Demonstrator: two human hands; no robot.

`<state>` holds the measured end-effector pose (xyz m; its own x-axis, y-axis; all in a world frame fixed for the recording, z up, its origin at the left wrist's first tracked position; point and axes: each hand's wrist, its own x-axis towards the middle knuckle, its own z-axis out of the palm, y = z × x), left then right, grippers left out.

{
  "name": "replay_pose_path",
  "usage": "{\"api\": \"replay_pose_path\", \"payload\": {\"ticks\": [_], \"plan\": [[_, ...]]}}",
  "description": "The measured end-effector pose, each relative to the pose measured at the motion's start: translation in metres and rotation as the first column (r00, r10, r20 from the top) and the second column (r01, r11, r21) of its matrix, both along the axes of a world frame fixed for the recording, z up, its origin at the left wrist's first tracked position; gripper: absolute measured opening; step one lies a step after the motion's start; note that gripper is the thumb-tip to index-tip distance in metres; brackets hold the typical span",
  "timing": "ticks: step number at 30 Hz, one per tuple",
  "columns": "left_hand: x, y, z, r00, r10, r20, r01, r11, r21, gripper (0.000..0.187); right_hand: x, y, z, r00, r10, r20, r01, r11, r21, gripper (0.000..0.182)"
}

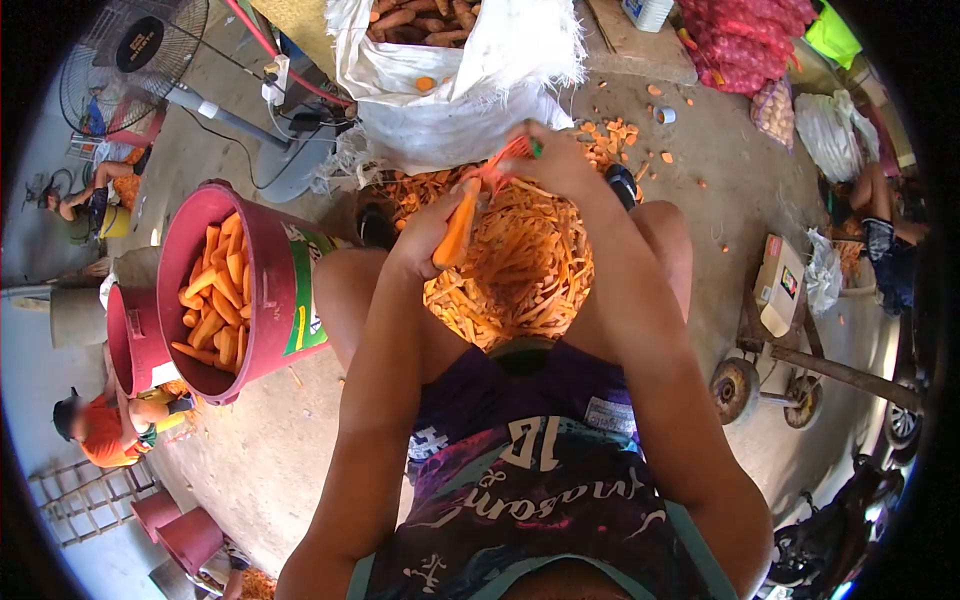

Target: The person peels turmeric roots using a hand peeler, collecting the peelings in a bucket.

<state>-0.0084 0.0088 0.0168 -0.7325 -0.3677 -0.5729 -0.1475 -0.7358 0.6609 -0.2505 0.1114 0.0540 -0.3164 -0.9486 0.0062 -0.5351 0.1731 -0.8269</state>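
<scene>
My left hand (428, 238) is wrapped round a bright orange carrot (459, 228), which tilts up toward the middle. My right hand (562, 160) grips a red peeler (508, 158) with a bit of green near the fingers. The peeler is at the upper end of the carrot; motion blur hides the exact contact. Beneath both hands, a heap of orange carrot peelings (545, 285) lies between my knees.
Peeled carrots fill a large red tub (265, 290) at left. Ahead stands a white sack (430, 125) of unpeeled carrots (425, 22). A fan (140, 50) stands upper left. A trolley (775, 375) is at right, with red mesh sacks (745, 40) beyond. Other people sit around the edges.
</scene>
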Motion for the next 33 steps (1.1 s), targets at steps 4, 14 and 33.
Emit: {"api": "replay_pose_path", "payload": {"ticks": [4, 14, 33], "plan": [[0.002, 0.007, 0.016, 0.996, 0.025, 0.083, -0.019, 0.997, -0.072, 0.039, -0.026, -0.008, -0.006, 0.962, -0.215, 0.168, 0.180, 0.963, 0.201, 0.049], [-0.003, -0.001, -0.018, 0.995, 0.100, 0.025, -0.099, 0.994, -0.038, 0.042, 0.012, -0.001, -0.015, 0.989, 0.147, 0.006, -0.147, 0.989, 0.001, 0.053], [0.001, 0.006, 0.045, 0.984, 0.148, -0.099, -0.164, 0.970, -0.179, 0.049, 0.033, -0.006, -0.009, 0.982, 0.087, -0.167, -0.075, 0.994, 0.079, 0.033]]}}
